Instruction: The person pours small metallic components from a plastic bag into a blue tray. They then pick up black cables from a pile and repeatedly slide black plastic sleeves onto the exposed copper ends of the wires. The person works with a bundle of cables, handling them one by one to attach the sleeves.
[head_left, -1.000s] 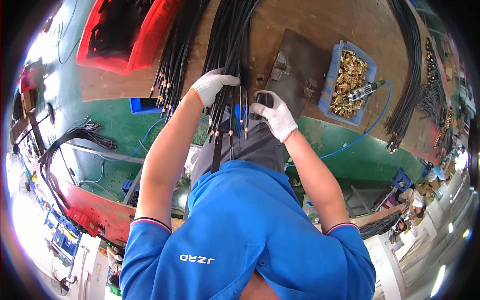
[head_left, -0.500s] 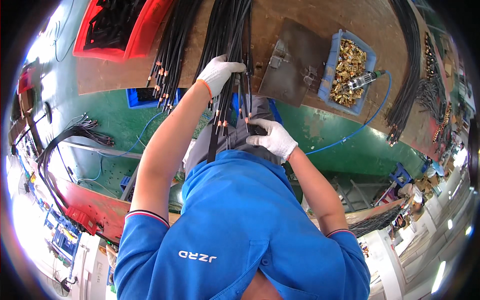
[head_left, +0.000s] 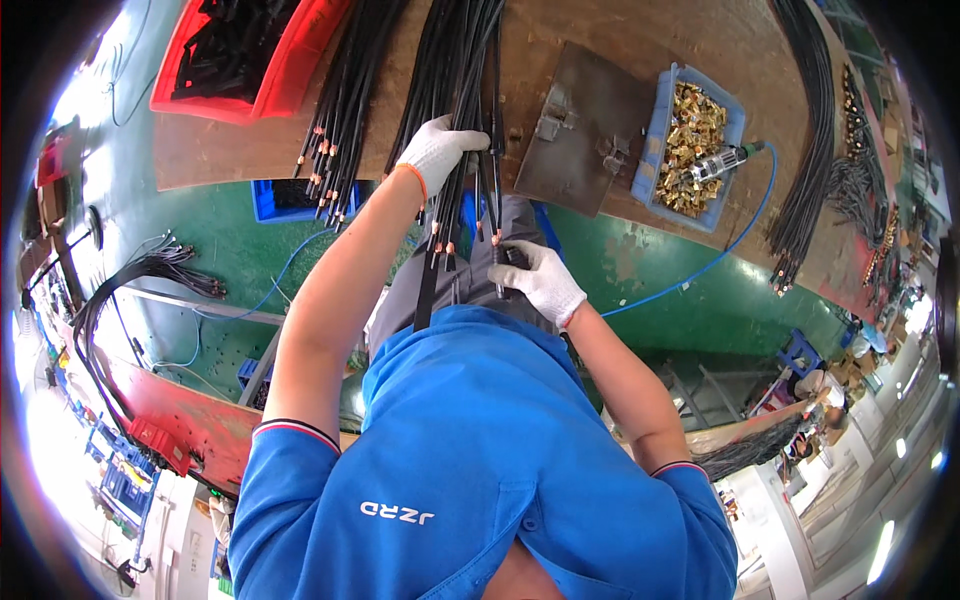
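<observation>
My left hand, in a white knit glove, is closed around a bundle of black cables that hangs over the table's near edge. Bare copper-coloured ends dangle from it above my lap. Lower down and to the right, my gloved right hand pinches a small black tubular piece, just below the copper end of one cable. Part of that piece is hidden by the fingers. A long black strip hangs beside the bundle.
Another cable bundle lies to the left, near a red bin of black parts. A metal plate and a blue bin of brass fittings stand to the right. A hose-fed tool rests on that bin.
My right hand has shifted slightly down, and the black piece now points upright along the cable end rather than sideways. The left hand keeps its grip on the bundle.
</observation>
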